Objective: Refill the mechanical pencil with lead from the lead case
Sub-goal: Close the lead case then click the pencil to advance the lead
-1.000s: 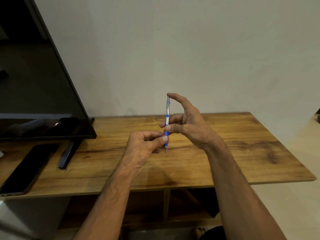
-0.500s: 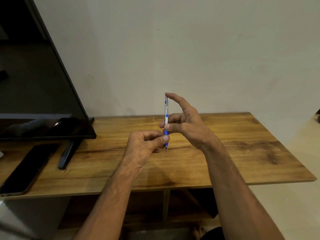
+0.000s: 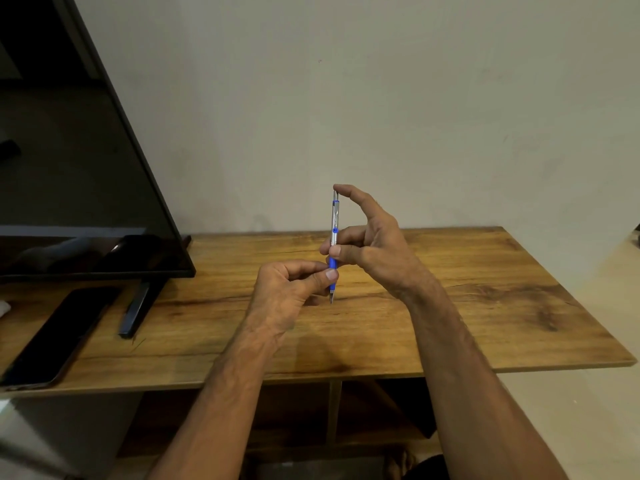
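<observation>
Mechanical pencil (image 3: 334, 237): upright above the tabletop (image 3: 450, 289), tip down.
Right hand (image 3: 367, 244): fingers pinch the barrel, forefinger on top.
Left hand (image 3: 294, 289): fingers pinch the blue grip.

A: Where is there room on the table (image 3: 502, 306)?
B: Right of the right hand (image 3: 372, 249) — bare wood out to the edge.
A: Middle?
B: Taken: left hand (image 3: 291, 285) and right hold the mechanical pencil (image 3: 334, 220) upright.
A: Left?
B: The screen (image 3: 79, 174), its stand foot (image 3: 136, 310) and a phone (image 3: 57, 337) fill it.
</observation>
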